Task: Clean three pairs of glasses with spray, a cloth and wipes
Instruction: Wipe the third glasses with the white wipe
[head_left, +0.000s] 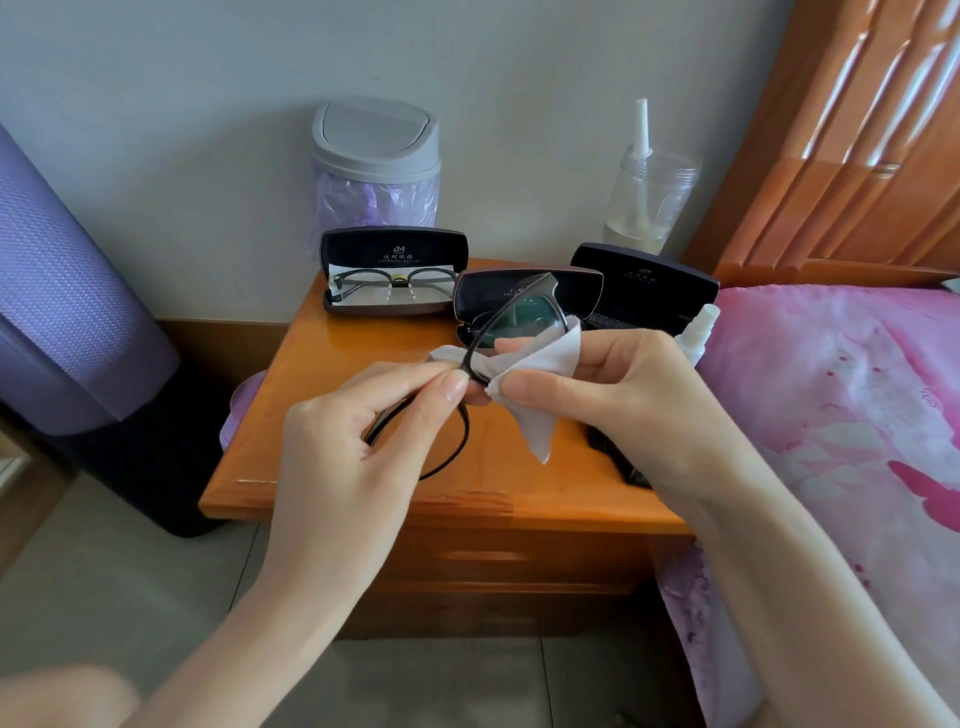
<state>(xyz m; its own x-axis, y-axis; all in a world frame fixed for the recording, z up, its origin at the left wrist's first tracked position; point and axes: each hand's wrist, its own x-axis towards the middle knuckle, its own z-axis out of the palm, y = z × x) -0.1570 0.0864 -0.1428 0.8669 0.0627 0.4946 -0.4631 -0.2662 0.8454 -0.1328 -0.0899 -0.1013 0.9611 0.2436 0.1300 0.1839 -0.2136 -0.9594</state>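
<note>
Left hand (358, 431), pinch on glasses (519, 317); right hand (623, 384), pinch on cloth (530, 410) around upper lens.

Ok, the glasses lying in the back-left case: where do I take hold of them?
I'd pinch the glasses at the bridge, coming from above and the front. They lie folded, lenses up, in the case, whose open lid stands behind them; the bridge keeps a grip off the lenses.
</note>
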